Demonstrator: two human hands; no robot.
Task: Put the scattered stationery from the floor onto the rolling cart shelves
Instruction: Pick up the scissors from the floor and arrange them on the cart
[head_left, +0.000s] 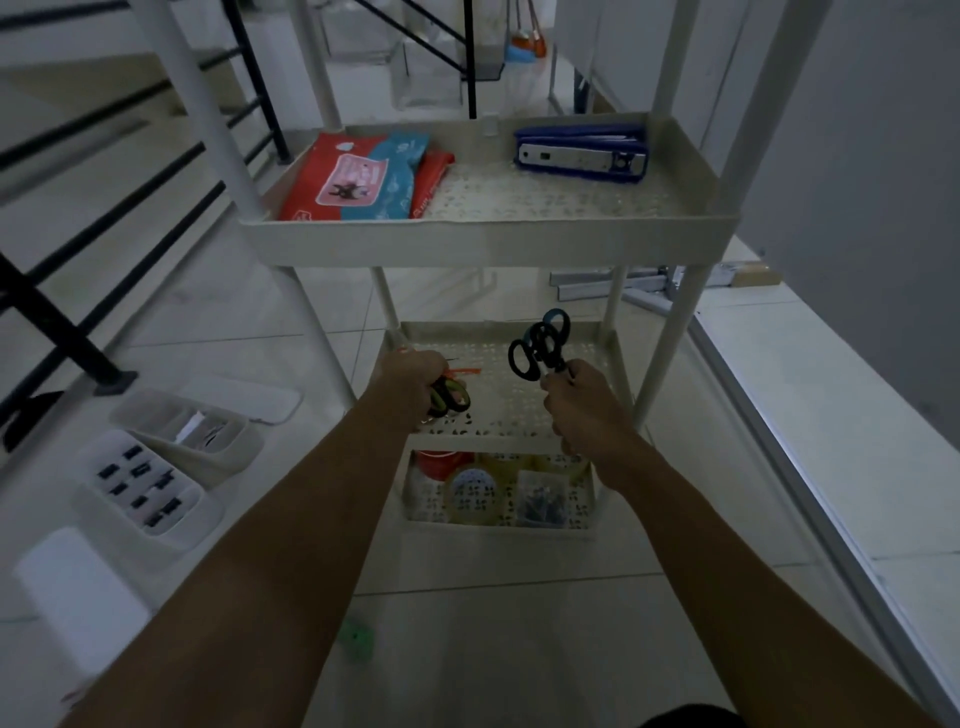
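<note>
A white rolling cart (488, 241) with three perforated shelves stands in front of me. My left hand (410, 384) is over the middle shelf (511, 410), closed on scissors with green-black handles (451, 397) and something orange. My right hand (582, 402) holds several dark-handled scissors (537, 345) by the blades, handles up, above the same shelf. The top shelf carries a red and blue packet (363, 179) and a blue stapler (582, 153). The bottom shelf (498, 499) holds tape rolls and a small box of clips.
On the floor at left lie white organiser trays (143, 486), one with black binder clips, and an open white box (192, 434). A green item (358, 636) lies on the tiles between my arms. A black railing runs at left; a white wall stands at right.
</note>
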